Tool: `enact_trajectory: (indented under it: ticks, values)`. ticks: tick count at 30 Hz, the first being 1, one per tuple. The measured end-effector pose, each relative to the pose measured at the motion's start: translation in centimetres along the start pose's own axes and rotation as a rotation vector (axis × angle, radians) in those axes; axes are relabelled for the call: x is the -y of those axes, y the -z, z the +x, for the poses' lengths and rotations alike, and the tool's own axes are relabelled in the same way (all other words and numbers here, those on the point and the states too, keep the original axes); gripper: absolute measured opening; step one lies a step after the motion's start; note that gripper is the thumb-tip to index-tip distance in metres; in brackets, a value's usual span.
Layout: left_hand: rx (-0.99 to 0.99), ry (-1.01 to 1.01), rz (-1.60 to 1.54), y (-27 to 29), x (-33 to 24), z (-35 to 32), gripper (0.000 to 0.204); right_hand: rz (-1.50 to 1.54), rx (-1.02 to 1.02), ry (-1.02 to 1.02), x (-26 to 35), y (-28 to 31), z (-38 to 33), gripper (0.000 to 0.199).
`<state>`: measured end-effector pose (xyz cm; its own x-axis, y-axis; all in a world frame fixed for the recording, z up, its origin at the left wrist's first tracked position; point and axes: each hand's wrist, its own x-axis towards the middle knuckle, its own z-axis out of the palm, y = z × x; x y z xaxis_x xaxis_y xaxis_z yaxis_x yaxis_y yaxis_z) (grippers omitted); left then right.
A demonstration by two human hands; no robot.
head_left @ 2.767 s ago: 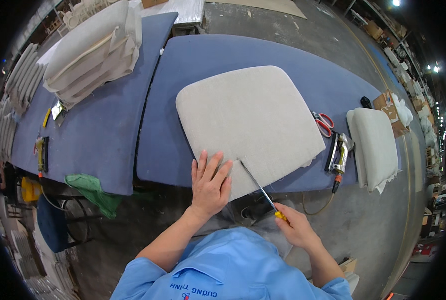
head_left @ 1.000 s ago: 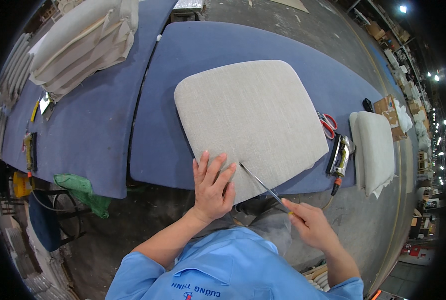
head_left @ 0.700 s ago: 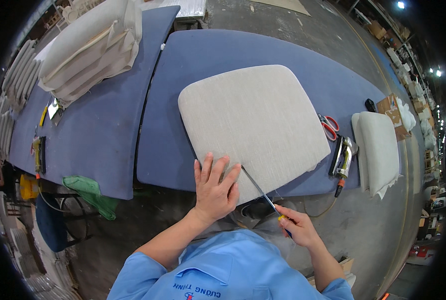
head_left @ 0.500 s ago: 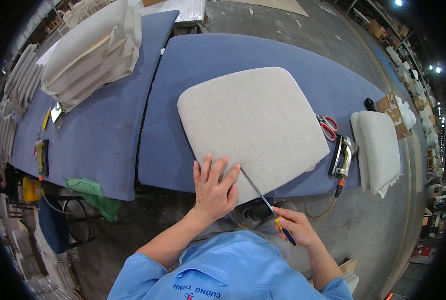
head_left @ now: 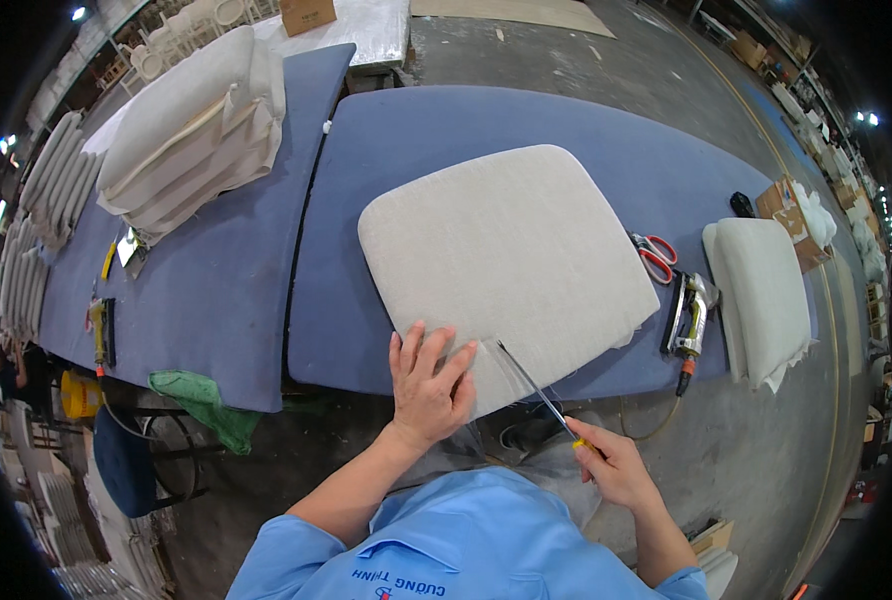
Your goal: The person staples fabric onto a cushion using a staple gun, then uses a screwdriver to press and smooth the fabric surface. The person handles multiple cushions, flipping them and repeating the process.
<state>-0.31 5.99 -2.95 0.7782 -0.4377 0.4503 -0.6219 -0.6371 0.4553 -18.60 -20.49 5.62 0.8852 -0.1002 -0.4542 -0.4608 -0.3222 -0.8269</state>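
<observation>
A worker in a blue shirt leans over the near edge of a blue padded surface [head_left: 366, 330]. The left hand [head_left: 428, 385] lies flat, fingers spread, pressing down the near edge of a grey seat cushion [head_left: 506, 250]. The right hand [head_left: 614, 468] has its fingers closed around the yellow handle of a thin metal tool [head_left: 538, 392], whose tip touches the cushion's near edge just beside the left hand. The step looks like working the fabric along that near edge; the next move would call for a steady press from the left hand while the tip follows the edge without snagging the cloth. The cushion sits in the middle of the surface, its near corner overhanging the edge. Toward the right edge lie red-handled scissors [head_left: 654, 255], a staple gun [head_left: 692, 312] and a second cushion [head_left: 766, 295]. At the far left corner, more cushions are stacked [head_left: 181, 125].
</observation>
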Motion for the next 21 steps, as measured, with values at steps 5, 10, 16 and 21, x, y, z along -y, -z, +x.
enact_trajectory:
  ticks: [5,10,16,21]
  values:
    - [0.0,-0.029,0.028,-0.1,-0.1,0.3,0.04,-0.187,0.013,0.076,0.6,0.2,0.3,0.048]
    - [-0.009,-0.038,0.032,-0.2,0.0,0.4,0.04,-0.288,0.027,0.106,1.9,0.0,0.9,0.047]
    - [-0.005,-0.007,0.007,-0.1,0.1,0.3,0.04,-0.224,0.049,0.065,1.0,-0.6,1.7,0.048]
    - [0.001,-0.005,-0.014,-0.4,0.3,0.1,0.043,0.761,0.351,-0.267,-5.5,-1.2,4.1,0.056]
